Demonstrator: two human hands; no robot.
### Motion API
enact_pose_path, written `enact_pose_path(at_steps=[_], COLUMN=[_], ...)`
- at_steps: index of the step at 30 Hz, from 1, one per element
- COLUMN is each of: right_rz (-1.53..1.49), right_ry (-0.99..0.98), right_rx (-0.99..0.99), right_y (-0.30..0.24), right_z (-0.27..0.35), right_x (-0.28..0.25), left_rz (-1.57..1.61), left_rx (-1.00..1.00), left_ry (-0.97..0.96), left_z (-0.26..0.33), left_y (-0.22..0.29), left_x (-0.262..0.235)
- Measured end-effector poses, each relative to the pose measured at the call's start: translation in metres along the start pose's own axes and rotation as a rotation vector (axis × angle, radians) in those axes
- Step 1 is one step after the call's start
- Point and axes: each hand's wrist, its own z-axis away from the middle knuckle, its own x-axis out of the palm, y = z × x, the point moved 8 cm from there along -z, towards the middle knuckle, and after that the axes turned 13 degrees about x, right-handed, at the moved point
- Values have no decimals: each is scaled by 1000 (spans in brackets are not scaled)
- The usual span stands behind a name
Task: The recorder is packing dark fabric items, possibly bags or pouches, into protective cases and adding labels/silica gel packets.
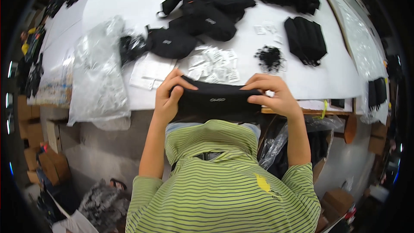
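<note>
Between my two hands, just over the table's front edge, a flat black fabric pouch (219, 108) is stretched wide. It bears a small pale print on its front. My left hand (169, 95) grips its upper left corner, thumb in front and fingers along the top edge. At the upper right corner my right hand (272, 95) pinches it the same way. Small white labels (213, 63) lie in a loose heap just beyond the pouch. To the right of them is a little pile of short black pieces (270, 58), too small to make out.
Black fabric bags (207, 21) are heaped farther back on the white table (129, 0). A clear plastic bag (97, 73) hangs over the front edge at left. Folded black pieces (305, 41) are stacked at right. Cardboard boxes (54, 166) stand on the floor.
</note>
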Motion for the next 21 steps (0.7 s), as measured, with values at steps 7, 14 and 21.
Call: enact_pose_path(at_steps=[7,14,21], right_rz=[-312,179,673], right_ry=[372,1359,1361], right_rx=[280,58,519], right_y=[72,102,214], right_z=[21,90,69], right_x=[-91,-279,-326], left_rz=[-489,-1246,-1210], left_rx=[-312,-440,-448], left_ry=[159,-24,12], left_z=[25,86,82], left_y=[-46,-111,-124], left_x=[-64,-130,-144])
